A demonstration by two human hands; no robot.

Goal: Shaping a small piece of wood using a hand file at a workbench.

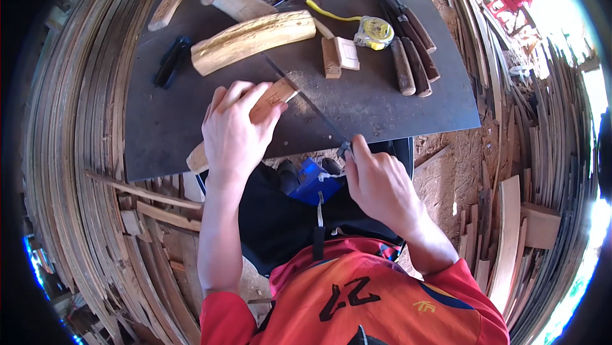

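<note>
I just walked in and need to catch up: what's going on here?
A person's left grip holds a piece of wood over a dark table. The right grip is closed on the near end of a thin dark tool, which crosses by the wood's end; whether they touch is hard to tell. Pale dust lies nearby. Farther back rest a curved wooden piece and a tape measure.

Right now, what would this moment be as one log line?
left grip: wood piece; right grip: thin-bladed tool, at wood piece's end; tape measure: on table
</note>
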